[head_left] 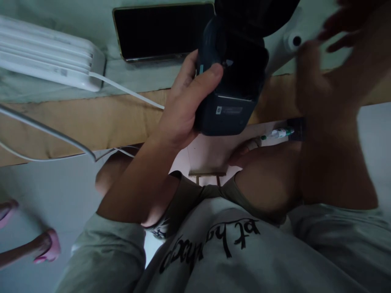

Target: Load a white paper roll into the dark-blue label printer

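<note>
A dark blue, boxy device (227, 112) with its black lid (256, 16) swung up is over the table's front edge; it looks like a small portable label printer. My left hand (181, 108) is closed around its left side, the thumb lying over the rim of the dark hollow. To the right, my right hand (332, 81) is raised over the table, somewhat blurred, with fingers apart and nothing visible in them. Near its thumb lies a white roll-like thing (293, 40) with a dark round centre. What the device's hollow holds is too dark to see.
Behind the device a phone with a dark screen (161, 32) lies on the table. A white power strip (51, 55) is at left, and white cables (49, 128) cross the wooden edge (122, 116). Below are a green-and-white bottle-like thing (277, 133) and another person's pink-shod foot (50, 246).
</note>
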The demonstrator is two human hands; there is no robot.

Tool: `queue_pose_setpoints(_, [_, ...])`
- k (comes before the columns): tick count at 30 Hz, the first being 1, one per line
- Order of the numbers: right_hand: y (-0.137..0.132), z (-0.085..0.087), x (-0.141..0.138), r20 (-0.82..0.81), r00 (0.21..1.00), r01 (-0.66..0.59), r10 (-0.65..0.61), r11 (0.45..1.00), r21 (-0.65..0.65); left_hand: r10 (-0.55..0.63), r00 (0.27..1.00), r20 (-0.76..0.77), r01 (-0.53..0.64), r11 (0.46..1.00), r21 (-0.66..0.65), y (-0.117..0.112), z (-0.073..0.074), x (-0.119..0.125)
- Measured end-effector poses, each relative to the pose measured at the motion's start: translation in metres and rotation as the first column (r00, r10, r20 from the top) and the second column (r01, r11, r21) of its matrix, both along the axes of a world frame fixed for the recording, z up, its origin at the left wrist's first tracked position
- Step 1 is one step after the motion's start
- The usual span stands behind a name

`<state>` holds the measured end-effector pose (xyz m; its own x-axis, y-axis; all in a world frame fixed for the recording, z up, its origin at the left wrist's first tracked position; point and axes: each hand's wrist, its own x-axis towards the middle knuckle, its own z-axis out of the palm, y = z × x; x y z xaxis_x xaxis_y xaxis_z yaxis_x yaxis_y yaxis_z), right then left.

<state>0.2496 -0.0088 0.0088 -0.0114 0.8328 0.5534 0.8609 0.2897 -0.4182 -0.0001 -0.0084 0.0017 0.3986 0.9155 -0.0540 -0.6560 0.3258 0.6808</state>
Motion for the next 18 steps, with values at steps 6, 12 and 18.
queue_pose_setpoints(6, [0.012, -0.01, -0.024, 0.165, 0.983, -0.048, 0.078, 0.982, -0.181, 0.032, 0.998, -0.057, -0.033, 0.999, -0.017, -0.002, 0.002, 0.003])
queue_pose_setpoints(12, [0.004, -0.008, -0.026, -0.058, 0.963, -0.268, 0.262, 0.926, -0.266, 0.116, 0.986, -0.117, -0.128, 0.987, -0.102, -0.006, 0.018, 0.009])
queue_pose_setpoints(18, [0.002, -0.008, -0.027, 0.077, 0.983, -0.152, 0.164, 0.977, -0.147, 0.094, 0.983, -0.159, -0.117, 0.983, -0.144, -0.004, 0.017, 0.007])
